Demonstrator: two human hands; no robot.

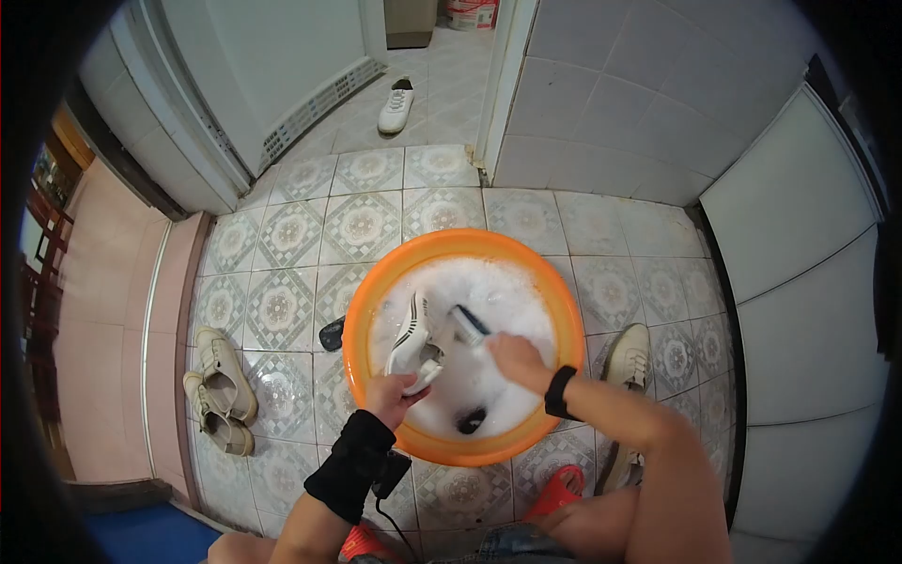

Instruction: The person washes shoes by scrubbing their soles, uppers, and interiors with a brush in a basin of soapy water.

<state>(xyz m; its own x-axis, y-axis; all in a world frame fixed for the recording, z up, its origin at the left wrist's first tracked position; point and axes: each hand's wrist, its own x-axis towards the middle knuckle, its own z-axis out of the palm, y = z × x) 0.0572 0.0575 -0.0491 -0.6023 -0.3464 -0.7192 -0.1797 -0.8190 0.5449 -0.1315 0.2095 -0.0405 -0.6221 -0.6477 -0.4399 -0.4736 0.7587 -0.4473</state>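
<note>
A white shoe with black stripes (pixel 411 340) is gripped near its heel by my left hand (pixel 388 399), its toe pointing away from me. My right hand (pixel 519 361) is closed around a scrub brush (pixel 470 324) with a dark side, held just right of the shoe. Both are over white suds in an orange basin (pixel 357 376). Part of a black thing (pixel 471 420) shows through the foam near the basin's front; I cannot make out what it is.
Off-white shoes (pixel 225 376) stand left of the basin, and another pair (pixel 628 357) is at the right. A black object (pixel 332 334) lies against the basin's left side. A white shoe (pixel 396 108) sits in the doorway. Red slippers (pixel 561 489) are on my feet.
</note>
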